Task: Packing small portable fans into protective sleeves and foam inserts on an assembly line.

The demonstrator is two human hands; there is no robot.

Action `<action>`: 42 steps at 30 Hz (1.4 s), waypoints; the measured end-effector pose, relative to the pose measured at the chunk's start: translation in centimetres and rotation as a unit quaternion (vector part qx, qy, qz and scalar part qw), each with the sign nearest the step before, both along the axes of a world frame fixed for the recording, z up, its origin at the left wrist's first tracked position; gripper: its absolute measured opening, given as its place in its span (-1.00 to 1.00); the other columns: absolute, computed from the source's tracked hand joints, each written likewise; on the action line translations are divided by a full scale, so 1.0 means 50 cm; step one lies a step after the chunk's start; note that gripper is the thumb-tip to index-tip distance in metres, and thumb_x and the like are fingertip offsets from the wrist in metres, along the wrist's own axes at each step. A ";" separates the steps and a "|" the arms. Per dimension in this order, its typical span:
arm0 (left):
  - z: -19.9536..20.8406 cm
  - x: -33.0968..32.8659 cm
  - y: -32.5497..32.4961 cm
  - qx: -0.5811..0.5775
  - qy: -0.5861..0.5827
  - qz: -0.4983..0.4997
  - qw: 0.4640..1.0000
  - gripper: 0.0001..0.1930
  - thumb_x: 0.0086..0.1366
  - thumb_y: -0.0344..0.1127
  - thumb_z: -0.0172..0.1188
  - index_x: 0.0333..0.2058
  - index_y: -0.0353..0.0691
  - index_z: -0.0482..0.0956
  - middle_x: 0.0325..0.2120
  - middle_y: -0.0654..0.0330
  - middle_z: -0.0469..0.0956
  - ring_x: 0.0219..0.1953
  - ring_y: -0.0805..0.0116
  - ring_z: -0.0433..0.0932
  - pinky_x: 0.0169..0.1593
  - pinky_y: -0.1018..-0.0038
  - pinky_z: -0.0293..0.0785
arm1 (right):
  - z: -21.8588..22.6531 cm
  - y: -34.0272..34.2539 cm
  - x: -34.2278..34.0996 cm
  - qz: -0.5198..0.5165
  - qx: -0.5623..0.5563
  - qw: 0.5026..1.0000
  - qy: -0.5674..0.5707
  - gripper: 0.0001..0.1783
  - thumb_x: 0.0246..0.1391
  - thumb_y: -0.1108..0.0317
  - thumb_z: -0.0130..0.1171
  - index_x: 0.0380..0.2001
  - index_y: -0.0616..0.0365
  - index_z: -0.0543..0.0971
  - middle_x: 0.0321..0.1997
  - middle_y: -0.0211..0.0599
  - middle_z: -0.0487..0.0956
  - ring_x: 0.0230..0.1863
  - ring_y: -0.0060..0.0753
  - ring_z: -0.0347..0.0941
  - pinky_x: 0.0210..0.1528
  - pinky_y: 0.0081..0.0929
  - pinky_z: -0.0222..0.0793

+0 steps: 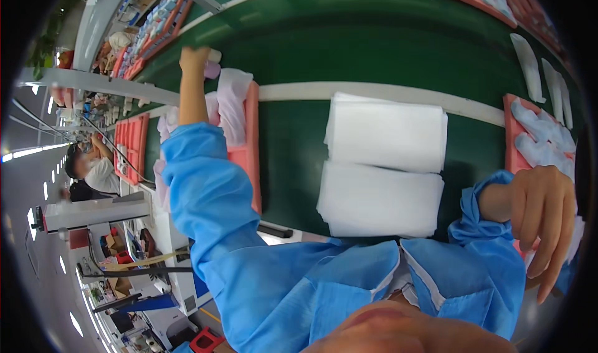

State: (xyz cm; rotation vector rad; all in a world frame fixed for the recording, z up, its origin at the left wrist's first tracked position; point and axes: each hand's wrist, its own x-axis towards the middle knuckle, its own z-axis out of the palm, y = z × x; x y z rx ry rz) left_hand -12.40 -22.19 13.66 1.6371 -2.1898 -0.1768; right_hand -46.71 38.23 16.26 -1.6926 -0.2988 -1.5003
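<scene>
My left hand (194, 59) reaches far over the green belt, its fingers blurred by motion. Right beside it lie a small cream-coloured piece (214, 56) and a lilac piece (212, 71); whether the hand holds either cannot be made out. Below that forearm is a pink tray (252, 147) with soft pale-pink wrapped bundles (233, 107). My right hand (543, 213) hangs at the right with fingers stretched downward and nothing visible in them. Close to it, another pink tray (512, 128) carries pale-blue wrapped bundles (545, 132).
Two stacks of thin white sheets, a far stack (387, 132) and a near stack (381, 200), lie between the trays. A pale rail (299, 91) crosses behind them. Long white packets (528, 66) rest on the belt at right. At far left another person (99, 169) sits near pink trays.
</scene>
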 end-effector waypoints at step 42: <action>-0.277 -0.491 0.947 0.086 0.009 -0.499 0.862 -0.76 0.09 -0.21 0.34 -0.34 -0.20 0.57 -0.43 0.21 0.51 -0.47 0.27 0.50 -0.32 0.40 0.43 | -0.028 0.005 -0.077 -0.799 0.197 0.542 0.171 -0.44 -0.36 0.37 0.34 -0.14 0.21 0.50 -0.35 -0.28 0.54 -0.35 -0.43 0.45 -0.26 -0.50 0.40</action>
